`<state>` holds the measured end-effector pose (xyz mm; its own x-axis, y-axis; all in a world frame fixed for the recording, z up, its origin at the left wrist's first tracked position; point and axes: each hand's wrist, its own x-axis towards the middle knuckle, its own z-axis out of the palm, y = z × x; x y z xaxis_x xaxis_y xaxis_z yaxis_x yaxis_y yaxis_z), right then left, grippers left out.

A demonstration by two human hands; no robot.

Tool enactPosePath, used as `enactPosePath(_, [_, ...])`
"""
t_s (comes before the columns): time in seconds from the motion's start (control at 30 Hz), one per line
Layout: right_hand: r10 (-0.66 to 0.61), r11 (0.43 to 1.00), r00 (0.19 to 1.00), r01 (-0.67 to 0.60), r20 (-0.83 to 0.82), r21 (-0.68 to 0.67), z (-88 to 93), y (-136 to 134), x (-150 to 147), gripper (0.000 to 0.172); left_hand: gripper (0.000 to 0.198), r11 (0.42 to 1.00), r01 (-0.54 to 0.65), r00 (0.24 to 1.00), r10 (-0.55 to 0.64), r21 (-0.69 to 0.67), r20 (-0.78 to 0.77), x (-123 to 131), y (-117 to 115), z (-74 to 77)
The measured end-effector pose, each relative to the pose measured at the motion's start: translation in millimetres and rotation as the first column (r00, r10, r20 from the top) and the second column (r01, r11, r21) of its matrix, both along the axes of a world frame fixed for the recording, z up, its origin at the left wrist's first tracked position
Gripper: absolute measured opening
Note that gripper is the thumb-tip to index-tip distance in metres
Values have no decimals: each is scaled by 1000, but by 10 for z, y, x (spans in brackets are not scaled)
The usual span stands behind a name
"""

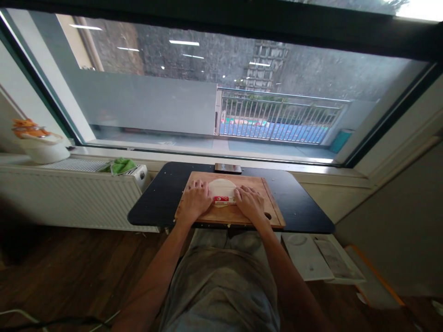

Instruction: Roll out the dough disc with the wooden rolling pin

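Note:
A pale, flat round of dough (222, 186) lies on a wooden cutting board (238, 221). Across its near part rests a rolling pin (221, 200) with a red and white printed label round its middle. My left hand (196, 199) covers the pin's left end, and my right hand (250, 201) is over the right end. Both hands are palm down with bent fingers pointing away from me. The pin's ends are hidden under them. A thin edge of dough shows on the near side of the pin.
The board sits on a small black table (304, 214) with crumbs scattered on it. Behind the board lies a phone (227, 168). To the left is a white radiator (86, 198) with a green cloth (122, 166) on it. A window faces me.

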<state>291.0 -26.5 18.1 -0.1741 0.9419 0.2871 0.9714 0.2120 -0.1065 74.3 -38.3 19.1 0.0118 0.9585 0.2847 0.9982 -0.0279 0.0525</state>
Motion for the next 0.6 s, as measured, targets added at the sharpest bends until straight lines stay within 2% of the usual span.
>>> enactPosePath(0.27, [77,995,997,-75,23,-67,8,254,29,46,38,1000,10,1000,-10,6,13,7,-15,-1])
enactPosePath(0.47, [21,987,999,-25,-27,-160,62,469,-54,52,39,1000,-5,1000,5,31,15,7,-3,-22])
enactPosePath(0.6, [7,988,999,-12,-32,-157,45,434,-53,55,39,999,4,1000,-4,33,6,1,0,-35])
